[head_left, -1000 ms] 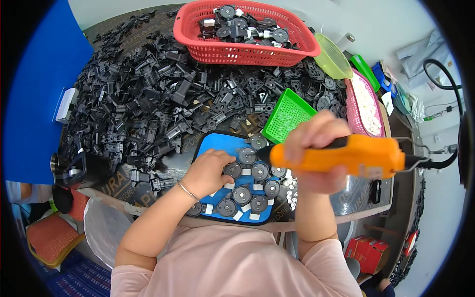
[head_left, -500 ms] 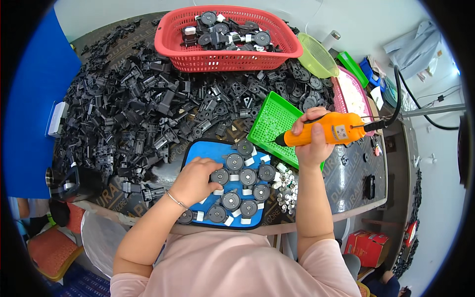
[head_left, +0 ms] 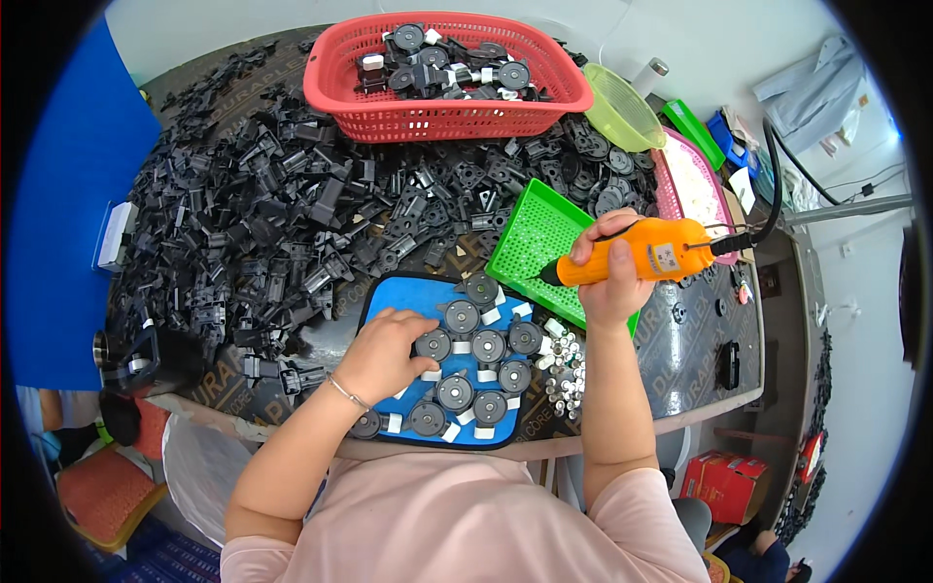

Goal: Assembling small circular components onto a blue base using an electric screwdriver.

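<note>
My right hand (head_left: pixel 614 291) is wrapped round an orange electric screwdriver (head_left: pixel 673 247). Its black tip points left, over a green perforated basket (head_left: pixel 506 255) with small bits in it. On a blue mat (head_left: pixel 394 292) with a dark edge, my left hand (head_left: pixel 381 354) has its fingers and thumb closed about a round black wheel part (head_left: pixel 434 344). Several similar wheel parts with white tabs lie on the mat, among them one near the front (head_left: pixel 428 419). Part of the held piece is hidden by the fingers.
Loose black plastic parts (head_left: pixel 243 194) heap across the table's left and back. A red basket (head_left: pixel 447 124) of assembled pieces stands behind, with a yellow-green strainer (head_left: pixel 622 107) and pink basket (head_left: pixel 726 219) to its right. Small metallic pieces (head_left: pixel 564 379) lie beside the mat.
Both hands keep almost the same place and grip. The screwdriver's cable end has shifted very slightly; the parts on the mat look unchanged.
</note>
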Available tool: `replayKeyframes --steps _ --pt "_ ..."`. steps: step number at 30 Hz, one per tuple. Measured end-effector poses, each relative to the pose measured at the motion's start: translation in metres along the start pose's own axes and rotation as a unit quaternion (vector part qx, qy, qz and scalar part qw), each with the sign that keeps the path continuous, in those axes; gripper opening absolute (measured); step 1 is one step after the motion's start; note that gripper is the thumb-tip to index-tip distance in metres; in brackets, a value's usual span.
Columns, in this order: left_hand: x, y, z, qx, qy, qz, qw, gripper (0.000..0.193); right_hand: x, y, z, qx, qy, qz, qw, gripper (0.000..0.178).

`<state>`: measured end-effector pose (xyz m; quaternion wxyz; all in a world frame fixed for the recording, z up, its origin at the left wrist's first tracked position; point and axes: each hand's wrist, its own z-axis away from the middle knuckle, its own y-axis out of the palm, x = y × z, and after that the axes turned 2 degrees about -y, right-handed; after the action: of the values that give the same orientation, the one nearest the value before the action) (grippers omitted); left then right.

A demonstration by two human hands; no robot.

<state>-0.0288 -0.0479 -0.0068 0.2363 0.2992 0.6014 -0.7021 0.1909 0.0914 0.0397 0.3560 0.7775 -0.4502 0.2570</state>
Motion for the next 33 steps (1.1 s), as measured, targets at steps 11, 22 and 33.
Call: replayKeyframes --steps 11,22,33 --pt "-0.007 -0.027 0.051 -0.155 -0.041 -0.089 0.983 0.067 0.051 0.052 0.010 0.096 -0.044 -0.078 0.991 0.039" --pt "0.006 -0.005 0.075 -0.194 -0.100 -0.100 0.971 0.044 0.010 0.122 0.061 0.270 0.012 -0.092 0.958 0.041" --pt "0.011 -0.004 0.059 -0.145 -0.070 -0.024 0.987 0.042 0.003 0.119 0.060 0.293 0.033 -0.069 0.953 0.041"
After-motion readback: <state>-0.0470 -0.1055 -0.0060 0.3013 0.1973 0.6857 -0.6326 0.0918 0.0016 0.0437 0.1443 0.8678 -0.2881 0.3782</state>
